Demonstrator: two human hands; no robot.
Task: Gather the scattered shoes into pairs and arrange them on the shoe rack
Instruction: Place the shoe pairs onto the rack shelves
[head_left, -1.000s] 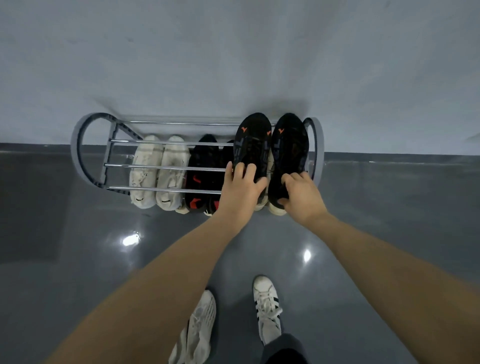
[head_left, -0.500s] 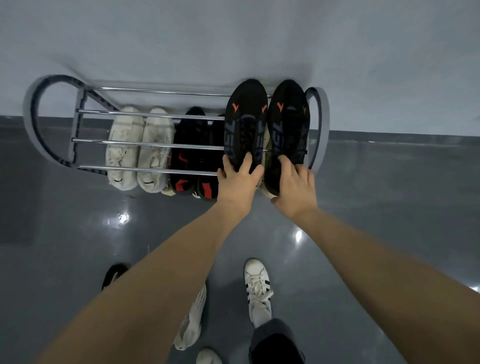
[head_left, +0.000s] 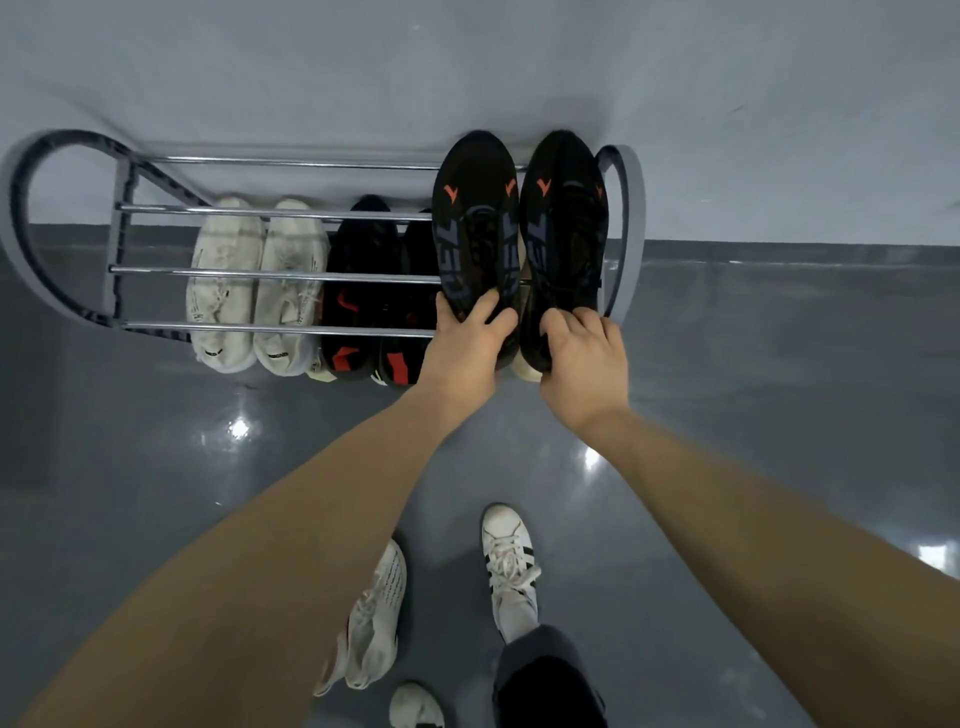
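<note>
A metal shoe rack (head_left: 280, 271) stands against the wall. Two black sneakers with orange marks lie on its top bars at the right end. My left hand (head_left: 465, 345) grips the heel of the left black sneaker (head_left: 474, 228). My right hand (head_left: 584, 358) grips the heel of the right black sneaker (head_left: 563, 228). On the lower shelf sit a white pair (head_left: 257, 288) and a black-and-red pair (head_left: 382, 306). A pale shoe (head_left: 524, 364) peeks out under the held pair. A white knit shoe (head_left: 376, 618) lies on the floor by my left arm.
The glossy grey floor (head_left: 779, 415) stretches to the right and left of the rack. My own foot in a white striped sneaker (head_left: 509, 564) stands below my hands. Another white shoe toe (head_left: 415, 706) shows at the bottom edge. The grey wall (head_left: 467, 78) backs the rack.
Both hands shifted on the heels of the black sneakers and now curl around them. The pair stays on the top bars at the right end. The view moved slightly.
</note>
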